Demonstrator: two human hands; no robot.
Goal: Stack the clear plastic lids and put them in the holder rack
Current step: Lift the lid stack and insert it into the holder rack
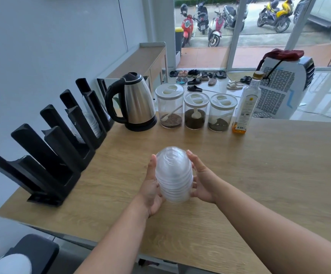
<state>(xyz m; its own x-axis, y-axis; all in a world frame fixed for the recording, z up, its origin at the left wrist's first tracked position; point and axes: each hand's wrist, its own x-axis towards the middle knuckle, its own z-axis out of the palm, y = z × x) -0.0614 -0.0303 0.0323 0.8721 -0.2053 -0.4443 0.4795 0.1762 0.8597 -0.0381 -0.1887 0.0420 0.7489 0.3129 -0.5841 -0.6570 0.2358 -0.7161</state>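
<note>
**Lid stack held between both hands above the counter**

Hands are gripping a nested stack of clear domed lids (173, 175) from either side. The left hand (151, 186) is pressing its palm and fingers along the stack's left flank, the thumb lying up the side. The right hand (201, 180) is cupping the opposite flank, its fingers curling round the lower rims. The stack is sitting tilted, dome end pointing away from the person, over the wooden counter (259, 175); whether it is touching the surface I cannot tell.

Taking the stack as reference: the black holder rack (48, 147) is standing to its left, along the counter's wall edge, well apart from both hands. Its slanted slots are running in a row away from the person; the farther slots are already holding clear plastic pieces (93, 123), while the nearer ones are showing only black plastic.

Beyond the stack, a steel kettle (135, 101) with a black handle is standing at the counter's far edge, just beside the rack's far end. To the right of the kettle, three lidded clear canisters (195, 110) are standing in a row, each with dark contents and a white scoop. Right of those, a bottle (246, 103) of amber liquid is standing upright.
</note>
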